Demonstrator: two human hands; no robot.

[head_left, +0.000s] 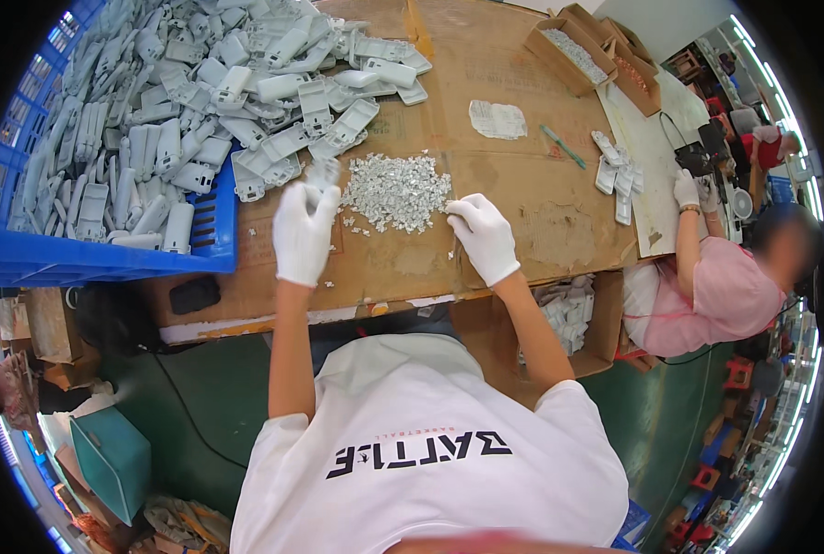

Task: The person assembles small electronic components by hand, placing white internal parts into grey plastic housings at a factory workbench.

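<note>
White gloves cover both of my hands. My left hand is closed around a pale plastic casing, which is blurred and sticks up beyond the fingertips. To its right lies a heap of small white plastic pieces on the cardboard-covered table. My right hand is at the heap's right edge with fingertips pinched together; whatever is between them is too small to make out. Many white casings are piled loosely beyond my left hand, spilling from a blue crate.
Cardboard boxes of small parts stand at the far right. Nearer are a green pen, a paper scrap and a few stacked casings. An open carton sits below the table edge. A co-worker in pink works at right.
</note>
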